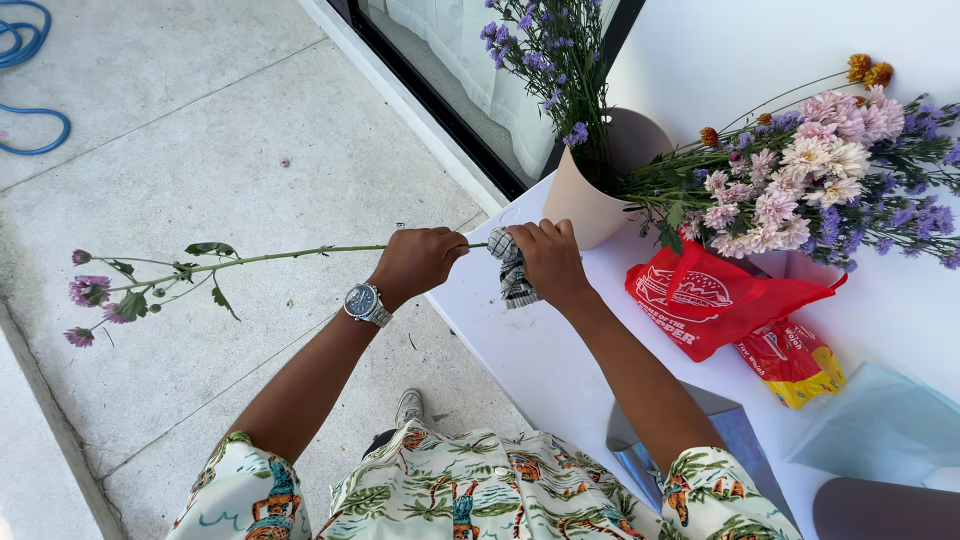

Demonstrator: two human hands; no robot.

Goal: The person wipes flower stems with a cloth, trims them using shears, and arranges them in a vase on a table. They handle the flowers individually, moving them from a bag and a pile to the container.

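A pale tiled floor fills the left of the view, with a blue hose coiled at its upper corner and a dark-framed glass door running along the top. A white bench juts in from the right, its corner just below the hands.

The left hand is curled into a tight fist around a long green flower stem, which lies nearly level and stretches far out to the left over the floor. The stem ends in a few small pink-purple blooms and carries some leaves along the way. A wristwatch with a metal band sits on the left wrist.

The right hand is also closed, fingers folded down over a checked cloth bunched at the near end of the stem; the cloth hangs out below the fist. The two hands are close together, just apart, at the bench's corner. Whether the cloth wraps fully round the stem cannot be told.

Behind the right hand a beige paper cone stands on the bench, holding purple flowers. Beside it lies a bunch of pink, white and purple flowers. Near them lie a red plastic bag, a red-and-yellow packet, a pale blue sheet and a shiny wrapping sheet. The person wears a printed short-sleeved shirt.
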